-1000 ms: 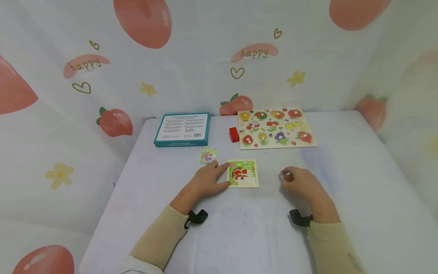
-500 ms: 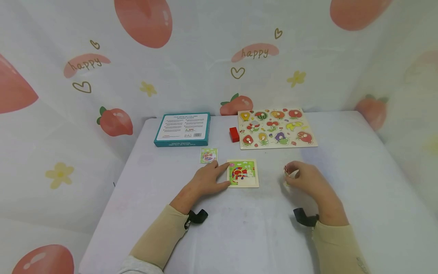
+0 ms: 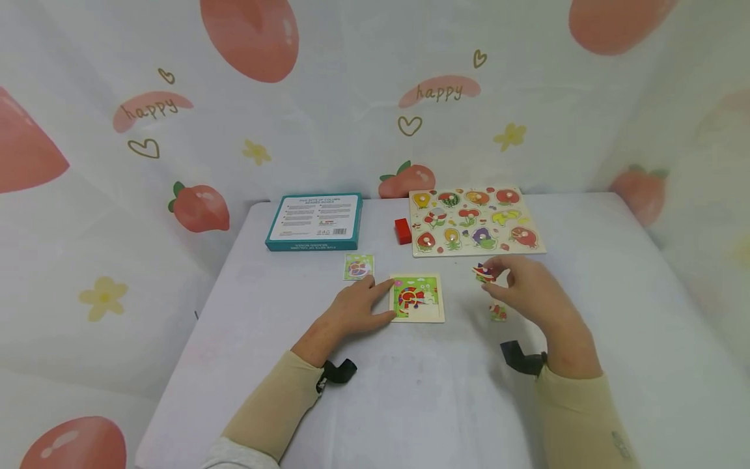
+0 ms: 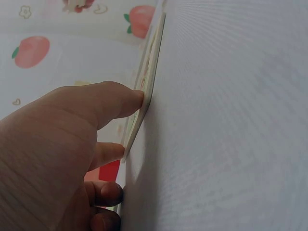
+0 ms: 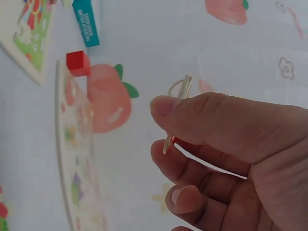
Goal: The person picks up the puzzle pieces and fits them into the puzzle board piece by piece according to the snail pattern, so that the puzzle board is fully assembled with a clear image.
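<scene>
My left hand point(image 3: 355, 306) rests beside the square wooden jigsaw puzzle point(image 3: 423, 314), thumb and index finger spread and touching its left edge. In the left wrist view, those fingertips press the puzzle's thin side. The puzzle shows a red snail on green, with bare wood at its lower right. Above the table to the right, my right hand point(image 3: 530, 293) pinches a colourful puzzle piece point(image 3: 483, 273) between thumb and fingers. The right wrist view shows this piece edge-on. Another puzzle piece point(image 3: 498, 312) lies on the table below the right hand.
A small snail picture card point(image 3: 359, 267) lies beyond the left hand. Farther back are a teal-edged box point(image 3: 316, 218), a red block point(image 3: 402, 231) and a fruit peg puzzle board point(image 3: 477, 221). A fruit-printed cloth point(image 3: 351, 130) hangs behind the table.
My right hand has moved away from me, and the piece it pinches now shows its picture side. The piece on the table below has come into view. My left hand stays put.
</scene>
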Demonstrator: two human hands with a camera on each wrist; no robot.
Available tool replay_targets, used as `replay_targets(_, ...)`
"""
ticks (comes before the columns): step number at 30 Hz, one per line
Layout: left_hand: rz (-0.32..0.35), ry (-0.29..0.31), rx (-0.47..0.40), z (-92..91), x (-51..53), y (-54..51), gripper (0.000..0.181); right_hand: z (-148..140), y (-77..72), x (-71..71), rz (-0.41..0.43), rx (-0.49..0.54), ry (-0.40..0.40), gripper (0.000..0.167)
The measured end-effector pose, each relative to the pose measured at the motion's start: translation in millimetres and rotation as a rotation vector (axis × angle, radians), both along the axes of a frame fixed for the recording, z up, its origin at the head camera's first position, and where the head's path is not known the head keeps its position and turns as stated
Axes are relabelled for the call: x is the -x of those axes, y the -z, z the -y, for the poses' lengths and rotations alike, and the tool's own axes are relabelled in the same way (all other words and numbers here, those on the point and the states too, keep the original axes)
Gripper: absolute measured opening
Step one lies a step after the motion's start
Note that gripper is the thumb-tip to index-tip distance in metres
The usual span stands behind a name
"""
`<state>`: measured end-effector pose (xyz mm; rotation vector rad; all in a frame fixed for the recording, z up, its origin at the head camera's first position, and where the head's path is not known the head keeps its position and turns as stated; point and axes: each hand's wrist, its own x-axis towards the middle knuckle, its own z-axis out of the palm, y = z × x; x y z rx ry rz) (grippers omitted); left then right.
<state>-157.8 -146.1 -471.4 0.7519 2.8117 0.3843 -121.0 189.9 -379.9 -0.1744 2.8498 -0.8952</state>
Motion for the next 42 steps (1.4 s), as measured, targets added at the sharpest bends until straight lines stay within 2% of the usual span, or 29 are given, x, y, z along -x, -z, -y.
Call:
replay_targets(6,-0.005,0.004,0.005,-0.8,-0.4,0.1,0.072,11,-7.6,3.5,-0.115,0.019,-0.059,0.036)
replay_targets(14,0.025,0.001,0.026,-3.1,-0.7,2.6,0.075,32,3.8,6.7,-0.153,-0.003,-0.123,0.039)
replay_targets(21,0.012,0.004,0.042,-2.7,-0.4,2.6,0.074,54,19.0,10.8,-0.14,-0.038,-0.193,0.037)
replay_targets(32,-0.021,0.017,0.034,0.6,0.6,3.6,0.074,80,38.5,13.8,-0.057,-0.104,-0.262,0.041)
replay_targets(37,-0.02,0.016,0.031,1.5,1.1,3.1,0.073,88,48.0,17.2,-0.03,-0.118,-0.294,0.036)
replay_targets(42,-0.023,0.017,0.023,1.2,1.4,3.7,0.073,92,58.7,20.2,-0.001,-0.096,-0.326,0.025)
